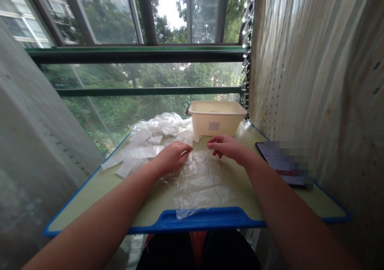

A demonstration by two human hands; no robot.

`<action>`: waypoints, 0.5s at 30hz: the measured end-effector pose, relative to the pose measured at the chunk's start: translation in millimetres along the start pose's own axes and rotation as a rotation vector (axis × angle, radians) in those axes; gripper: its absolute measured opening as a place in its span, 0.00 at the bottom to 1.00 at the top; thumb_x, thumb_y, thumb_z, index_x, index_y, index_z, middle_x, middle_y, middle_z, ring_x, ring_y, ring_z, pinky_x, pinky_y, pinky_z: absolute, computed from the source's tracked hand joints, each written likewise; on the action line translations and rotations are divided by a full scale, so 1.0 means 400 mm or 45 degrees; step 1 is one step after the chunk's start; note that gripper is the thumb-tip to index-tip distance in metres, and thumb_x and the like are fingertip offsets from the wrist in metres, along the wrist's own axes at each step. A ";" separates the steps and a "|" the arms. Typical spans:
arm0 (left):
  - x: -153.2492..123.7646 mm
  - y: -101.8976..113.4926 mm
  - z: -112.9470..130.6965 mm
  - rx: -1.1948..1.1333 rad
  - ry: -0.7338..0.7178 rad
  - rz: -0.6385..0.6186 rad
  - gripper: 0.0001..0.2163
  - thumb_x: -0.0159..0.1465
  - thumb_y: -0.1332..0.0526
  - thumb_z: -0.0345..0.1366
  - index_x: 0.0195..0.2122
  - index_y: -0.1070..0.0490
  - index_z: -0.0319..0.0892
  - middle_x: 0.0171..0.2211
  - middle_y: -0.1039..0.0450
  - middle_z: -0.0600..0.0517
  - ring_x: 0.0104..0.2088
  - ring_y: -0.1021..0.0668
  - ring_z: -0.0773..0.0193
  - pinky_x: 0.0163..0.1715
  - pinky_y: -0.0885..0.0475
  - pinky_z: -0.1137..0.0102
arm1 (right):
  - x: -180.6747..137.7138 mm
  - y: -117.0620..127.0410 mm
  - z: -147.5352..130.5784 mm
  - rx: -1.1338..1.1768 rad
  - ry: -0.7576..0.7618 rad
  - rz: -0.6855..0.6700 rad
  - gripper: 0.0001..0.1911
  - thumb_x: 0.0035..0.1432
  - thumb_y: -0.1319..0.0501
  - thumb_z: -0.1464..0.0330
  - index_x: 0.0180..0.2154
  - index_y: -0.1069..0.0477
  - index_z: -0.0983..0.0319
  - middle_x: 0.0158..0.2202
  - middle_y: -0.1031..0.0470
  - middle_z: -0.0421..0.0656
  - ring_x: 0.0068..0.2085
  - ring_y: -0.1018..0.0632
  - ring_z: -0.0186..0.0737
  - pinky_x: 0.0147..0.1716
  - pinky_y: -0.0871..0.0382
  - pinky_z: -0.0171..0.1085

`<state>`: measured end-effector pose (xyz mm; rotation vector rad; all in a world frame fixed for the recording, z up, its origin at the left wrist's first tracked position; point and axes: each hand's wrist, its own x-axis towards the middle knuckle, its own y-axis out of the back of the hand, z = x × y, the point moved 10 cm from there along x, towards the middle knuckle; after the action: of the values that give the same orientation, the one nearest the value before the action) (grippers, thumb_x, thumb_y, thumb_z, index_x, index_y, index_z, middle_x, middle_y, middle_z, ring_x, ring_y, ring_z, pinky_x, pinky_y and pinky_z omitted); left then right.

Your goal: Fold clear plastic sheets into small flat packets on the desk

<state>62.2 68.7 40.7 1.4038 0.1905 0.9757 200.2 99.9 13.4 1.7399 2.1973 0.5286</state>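
Now clear flat plastic film (199, 172) lies in front, cream rectangular plastic tub (229, 123) behind, white sheet pile (163, 125) left, dark rectangular device (274, 157) right!

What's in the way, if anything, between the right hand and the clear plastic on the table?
Nothing visible. The clear plastic lies close to the right hand, and the cream tub stands behind them both, out of the way.

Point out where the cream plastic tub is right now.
In the head view, the cream plastic tub stands at the far end of the table, right of the white pile and just beyond the right hand.
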 end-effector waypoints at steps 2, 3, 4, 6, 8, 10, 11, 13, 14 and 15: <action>0.000 0.002 -0.003 0.003 0.007 0.002 0.10 0.60 0.48 0.32 0.39 0.29 0.40 0.36 0.26 0.48 0.38 0.26 0.61 0.41 0.33 0.67 | 0.000 -0.013 -0.001 0.024 -0.006 -0.054 0.12 0.52 0.42 0.61 0.33 0.31 0.65 0.30 0.28 0.45 0.26 0.27 0.32 0.18 0.35 0.27; 0.000 0.003 -0.005 0.004 0.011 0.003 0.10 0.60 0.48 0.33 0.38 0.29 0.40 0.35 0.26 0.48 0.38 0.26 0.61 0.40 0.33 0.68 | 0.001 -0.017 0.000 0.034 -0.016 -0.066 0.15 0.53 0.44 0.59 0.34 0.31 0.65 0.31 0.27 0.46 0.26 0.27 0.32 0.18 0.35 0.28; 0.000 0.004 -0.006 0.005 0.015 0.001 0.10 0.60 0.48 0.33 0.38 0.28 0.40 0.35 0.26 0.49 0.37 0.26 0.61 0.40 0.33 0.68 | 0.003 -0.020 0.003 0.046 -0.033 -0.068 0.19 0.55 0.47 0.56 0.34 0.31 0.66 0.32 0.27 0.47 0.25 0.27 0.32 0.18 0.35 0.28; 0.000 0.005 -0.009 0.004 0.021 -0.001 0.10 0.60 0.48 0.33 0.37 0.28 0.41 0.34 0.26 0.49 0.37 0.26 0.61 0.39 0.33 0.68 | 0.006 -0.019 0.011 0.079 -0.081 -0.048 0.25 0.57 0.52 0.52 0.36 0.31 0.67 0.32 0.27 0.48 0.23 0.28 0.31 0.18 0.35 0.29; 0.000 0.006 -0.011 0.002 0.029 -0.001 0.10 0.60 0.48 0.34 0.37 0.28 0.41 0.34 0.26 0.49 0.37 0.26 0.61 0.39 0.33 0.68 | 0.009 -0.015 0.019 0.086 -0.113 -0.021 0.27 0.58 0.56 0.51 0.37 0.31 0.67 0.32 0.27 0.49 0.22 0.29 0.30 0.18 0.35 0.29; -0.001 0.007 -0.012 -0.003 0.029 0.002 0.10 0.60 0.48 0.34 0.37 0.28 0.40 0.35 0.26 0.49 0.37 0.26 0.61 0.40 0.33 0.68 | 0.011 -0.010 0.017 -0.005 -0.079 -0.004 0.23 0.58 0.53 0.54 0.37 0.31 0.66 0.32 0.27 0.47 0.23 0.29 0.31 0.19 0.36 0.29; -0.001 0.008 -0.011 -0.007 0.028 0.005 0.10 0.60 0.48 0.34 0.37 0.28 0.41 0.35 0.26 0.49 0.37 0.26 0.61 0.40 0.33 0.68 | 0.010 -0.006 0.014 -0.088 -0.047 0.006 0.19 0.57 0.49 0.57 0.37 0.30 0.65 0.32 0.26 0.46 0.24 0.29 0.31 0.20 0.36 0.29; -0.002 0.007 -0.010 -0.012 0.023 0.006 0.10 0.60 0.47 0.34 0.37 0.28 0.41 0.34 0.26 0.49 0.37 0.26 0.61 0.40 0.33 0.68 | 0.008 0.000 0.008 -0.286 0.021 0.016 0.13 0.52 0.44 0.63 0.36 0.28 0.63 0.31 0.26 0.43 0.26 0.28 0.32 0.23 0.37 0.28; -0.002 0.005 -0.008 -0.015 0.021 0.000 0.09 0.60 0.46 0.35 0.36 0.27 0.41 0.34 0.26 0.49 0.37 0.27 0.61 0.40 0.33 0.67 | 0.006 0.000 0.005 -0.373 0.048 0.011 0.12 0.50 0.42 0.65 0.36 0.27 0.62 0.31 0.26 0.42 0.27 0.28 0.32 0.24 0.37 0.28; -0.002 0.001 -0.006 -0.019 0.015 -0.009 0.09 0.59 0.45 0.36 0.36 0.27 0.42 0.35 0.26 0.49 0.37 0.27 0.61 0.40 0.33 0.67 | 0.004 0.000 0.004 -0.442 0.068 0.004 0.12 0.49 0.41 0.66 0.36 0.26 0.62 0.31 0.26 0.41 0.28 0.28 0.33 0.25 0.37 0.29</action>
<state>60.1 69.9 40.4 1.3830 0.1959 0.9781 200.5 101.7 11.9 1.5597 1.9903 0.9060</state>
